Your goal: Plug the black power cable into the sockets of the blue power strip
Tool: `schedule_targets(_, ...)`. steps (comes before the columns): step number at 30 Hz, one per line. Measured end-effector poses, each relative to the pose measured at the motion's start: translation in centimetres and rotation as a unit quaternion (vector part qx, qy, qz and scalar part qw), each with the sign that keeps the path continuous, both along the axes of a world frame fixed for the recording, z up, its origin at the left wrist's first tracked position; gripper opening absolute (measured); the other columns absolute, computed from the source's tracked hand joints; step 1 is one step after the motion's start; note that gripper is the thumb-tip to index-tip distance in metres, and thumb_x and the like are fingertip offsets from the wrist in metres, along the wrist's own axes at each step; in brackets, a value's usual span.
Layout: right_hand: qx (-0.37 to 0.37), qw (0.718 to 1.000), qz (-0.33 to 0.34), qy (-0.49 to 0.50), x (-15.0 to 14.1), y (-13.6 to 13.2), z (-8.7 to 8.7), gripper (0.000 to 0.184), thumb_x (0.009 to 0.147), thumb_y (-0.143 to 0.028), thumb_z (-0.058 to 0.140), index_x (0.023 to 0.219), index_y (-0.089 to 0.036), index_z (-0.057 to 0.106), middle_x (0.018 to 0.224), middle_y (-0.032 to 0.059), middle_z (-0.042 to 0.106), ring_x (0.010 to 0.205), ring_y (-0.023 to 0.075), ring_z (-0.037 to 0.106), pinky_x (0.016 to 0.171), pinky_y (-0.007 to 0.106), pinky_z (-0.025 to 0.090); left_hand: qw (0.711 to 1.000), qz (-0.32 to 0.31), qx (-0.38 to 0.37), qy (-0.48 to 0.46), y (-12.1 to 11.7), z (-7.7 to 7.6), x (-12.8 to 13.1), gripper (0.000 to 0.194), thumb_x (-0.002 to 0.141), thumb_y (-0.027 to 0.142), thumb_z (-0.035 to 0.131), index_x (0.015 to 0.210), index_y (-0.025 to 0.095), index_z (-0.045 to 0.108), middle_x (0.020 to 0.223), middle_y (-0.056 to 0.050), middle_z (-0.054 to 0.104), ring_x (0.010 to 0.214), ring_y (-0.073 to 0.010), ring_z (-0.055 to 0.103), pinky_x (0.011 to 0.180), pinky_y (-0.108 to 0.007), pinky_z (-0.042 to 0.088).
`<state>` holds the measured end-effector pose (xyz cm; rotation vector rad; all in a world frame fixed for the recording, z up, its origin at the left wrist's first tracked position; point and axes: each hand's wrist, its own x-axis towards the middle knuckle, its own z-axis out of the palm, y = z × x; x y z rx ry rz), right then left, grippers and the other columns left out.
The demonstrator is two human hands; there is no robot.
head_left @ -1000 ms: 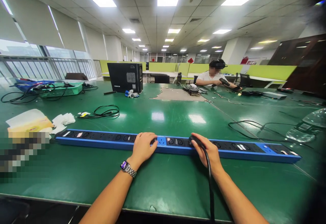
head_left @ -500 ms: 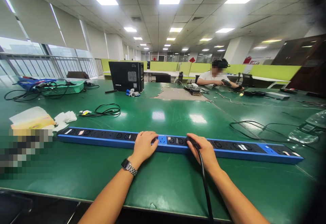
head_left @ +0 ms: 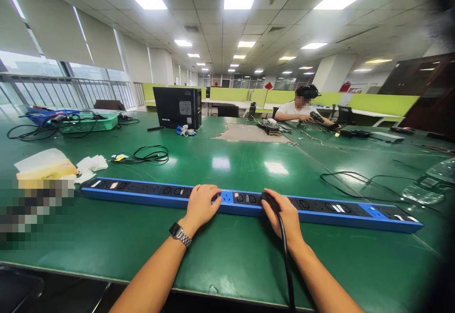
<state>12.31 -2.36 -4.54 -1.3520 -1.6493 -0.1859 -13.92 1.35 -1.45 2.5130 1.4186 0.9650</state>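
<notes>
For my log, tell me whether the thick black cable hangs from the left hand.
No, the thick black cable runs down from the right hand.

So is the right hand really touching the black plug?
Touching. The head view shows the thumb and fingers of the right hand closed around the black plug.

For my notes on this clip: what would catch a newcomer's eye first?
Probably the long blue-and-black power strip lying across the green tabletop. The left hand grips it left of its middle, while the right hand holds a thick black cable's plug at the strip, right of the middle. Beyond them, left of centre, stands a black computer tower.
</notes>
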Motion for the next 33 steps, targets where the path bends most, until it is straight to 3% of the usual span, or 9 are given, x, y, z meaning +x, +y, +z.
schedule_targets(6,-0.003,1.0,-0.001,-0.005,-0.23,-0.09,-0.14,0.033,0.088,-0.038,0.053,0.114,-0.021,0.064,0.111,0.0106,0.07,0.101,0.0254,0.064,0.092,0.044,0.05,1.0,0.002,-0.003,0.002,-0.07,0.1,0.02,0.019,0.089,0.025,0.059,0.105,0.024,0.068,0.116,-0.003,0.07,0.11,-0.0221,0.061,0.102,-0.042,0.038)
schedule_targets(14,-0.033,0.999,-0.032,-0.008,-0.13,0.01,-0.52,0.041,0.087,-0.042,0.052,0.119,-0.018,0.06,0.11,0.0122,0.07,0.1,0.0267,0.063,0.089,0.043,0.049,1.0,0.008,-0.004,0.004,-0.21,0.08,0.03,0.018,0.089,0.025,0.059,0.105,0.026,0.068,0.116,-0.002,0.07,0.111,-0.0217,0.06,0.102,-0.042,0.038)
schedule_targets(21,-0.061,0.989,-0.129,-0.042,-0.13,-0.18,-0.72,0.046,0.084,-0.051,0.054,0.115,-0.019,0.061,0.11,0.0114,0.07,0.103,0.0321,0.059,0.092,0.049,0.042,1.0,0.004,-0.002,0.006,-0.15,0.06,0.0,0.018,0.09,0.025,0.059,0.106,0.025,0.068,0.117,-0.003,0.07,0.111,-0.0215,0.06,0.101,-0.042,0.038)
schedule_targets(33,-0.067,0.988,-0.125,-0.058,-0.01,-0.12,-0.76,0.04,0.084,-0.051,0.054,0.108,-0.02,0.062,0.109,0.01,0.07,0.101,0.0295,0.058,0.09,0.045,0.041,1.0,0.005,-0.002,0.007,-0.06,0.04,0.04,0.019,0.09,0.026,0.058,0.106,0.025,0.068,0.116,-0.002,0.07,0.111,-0.0211,0.061,0.103,-0.042,0.038)
